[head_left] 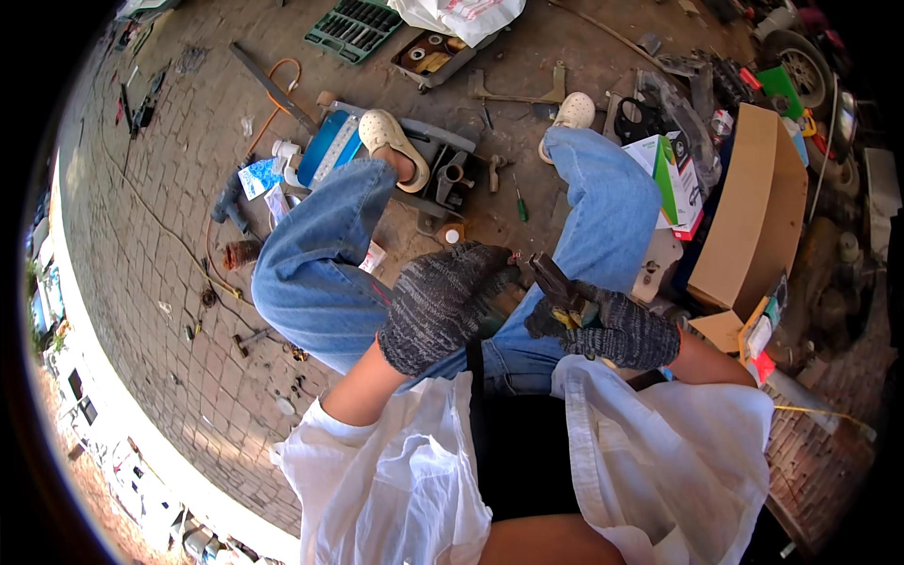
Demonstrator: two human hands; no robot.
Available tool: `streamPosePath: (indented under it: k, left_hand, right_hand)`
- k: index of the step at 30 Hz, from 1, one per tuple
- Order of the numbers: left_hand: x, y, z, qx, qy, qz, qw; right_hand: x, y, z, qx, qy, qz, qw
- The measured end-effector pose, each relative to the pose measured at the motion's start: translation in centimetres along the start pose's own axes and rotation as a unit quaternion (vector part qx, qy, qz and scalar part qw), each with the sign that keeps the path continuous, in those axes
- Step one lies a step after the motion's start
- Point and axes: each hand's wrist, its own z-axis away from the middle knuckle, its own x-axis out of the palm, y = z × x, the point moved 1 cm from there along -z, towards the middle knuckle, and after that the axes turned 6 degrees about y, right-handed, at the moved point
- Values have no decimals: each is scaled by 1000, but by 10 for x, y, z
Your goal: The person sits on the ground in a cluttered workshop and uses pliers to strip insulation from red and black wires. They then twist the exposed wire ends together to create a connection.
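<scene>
Both my hands wear dark grey knit gloves and meet over my lap. My right hand (pixel 633 331) is closed round a pair of pliers (pixel 554 282); their dark jaws point up and left, toward the other hand. Curled fingers on my left hand (pixel 443 297) close round a part they mostly cover. A small reddish tip (pixel 515 256) shows at its far side, close to the jaws; I cannot tell whether they touch. Beyond the hands, between my feet, a screwdriver with a green handle (pixel 521 205) lies on the paving.
A grey machine part (pixel 452 179) stands by my left foot, with a drill (pixel 229 202) farther left. Open cardboard box (pixel 749 207) and product boxes (pixel 664 179) crowd the right. Ahead lie a green socket case (pixel 353 28), a metal bracket (pixel 518 94) and a parts tray (pixel 441 58).
</scene>
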Motion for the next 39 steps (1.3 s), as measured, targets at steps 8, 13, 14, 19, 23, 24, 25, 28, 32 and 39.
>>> streamPosePath:
  k: [8,13,14,19,23,24,25,28,32,39]
  left_hand:
    - [-5,9,1,-163,-45,280,945]
    - [-14,10,0,-262,-95,323,904]
    - [-13,11,0,-261,-80,327,905]
    - [-3,10,6,-164,-28,275,947]
    - [-3,21,4,-140,-55,190,970]
    - [-2,23,5,-136,-50,178,973]
    - [-2,25,5,-131,-44,166,976]
    - [0,27,7,-108,-34,148,982]
    - [-5,33,6,-52,-52,113,991]
    - [-7,42,10,-11,-72,-27,997]
  right_hand:
    - [6,-19,-1,-109,201,361,904]
    - [0,-14,-5,-130,165,365,907]
    - [1,-15,-6,-126,158,359,911]
    - [6,-19,-10,-143,200,306,920]
    - [15,-24,-13,-244,239,234,910]
    - [22,-29,-14,-263,233,146,925]
    - [23,-32,-14,-265,223,163,924]
    - [23,-37,-14,-288,202,227,908]
    - [26,-26,-13,-334,214,266,878]
    - [28,-29,-8,-373,143,152,904]
